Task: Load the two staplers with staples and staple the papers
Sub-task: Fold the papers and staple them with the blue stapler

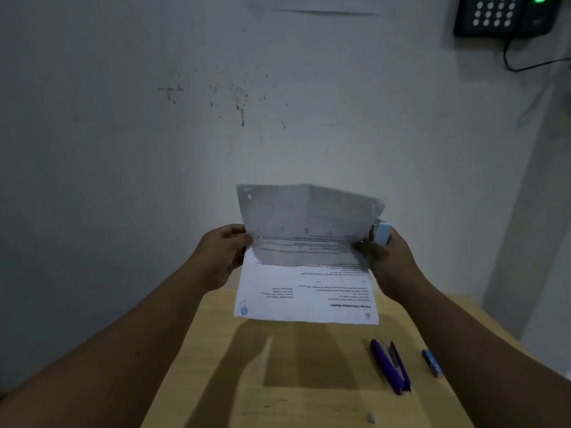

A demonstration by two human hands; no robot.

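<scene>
Your left hand (pixel 224 253) pinches the left edge of the papers (pixel 306 261), held up above the wooden table (pixel 216 366). Your right hand (pixel 387 257) grips a light blue stapler (pixel 380 232) at their right edge. Purple stapler (pixel 391 366) lies open on the table, small blue staple box (pixel 432 362) just right of it.

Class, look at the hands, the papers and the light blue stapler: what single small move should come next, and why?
Probably squeeze the light blue stapler. The right hand holds it at the papers' right edge while the left hand grips the opposite edge, holding them above the table. Whether the edge sits inside the stapler is unclear.
</scene>
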